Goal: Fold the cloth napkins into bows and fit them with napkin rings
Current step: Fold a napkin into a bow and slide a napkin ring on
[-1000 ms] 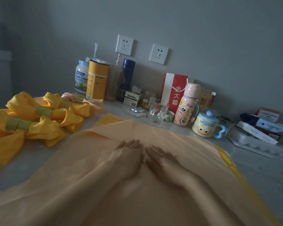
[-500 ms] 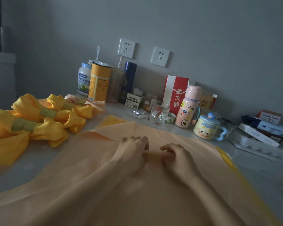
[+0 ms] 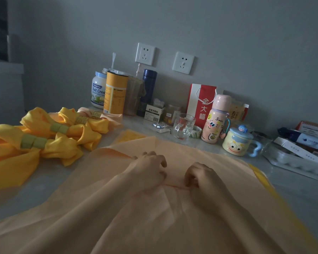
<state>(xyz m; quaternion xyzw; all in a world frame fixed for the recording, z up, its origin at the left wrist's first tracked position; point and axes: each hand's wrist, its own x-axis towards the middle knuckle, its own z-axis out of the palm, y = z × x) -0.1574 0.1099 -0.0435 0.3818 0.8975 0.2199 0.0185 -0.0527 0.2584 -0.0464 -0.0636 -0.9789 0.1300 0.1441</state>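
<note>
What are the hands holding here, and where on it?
The left hand and right hand each pinch a raised fold near the middle of the peach napkin.

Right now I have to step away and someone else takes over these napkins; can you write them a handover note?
Left hand and right hand each pinch a crease at the middle of the peach napkin, spread flat on the table.
Done: ringed bows piled at the left, napkin rings on them.
Left: gather this napkin into a bow and ring it; a yellow cloth lies underneath.
</note>
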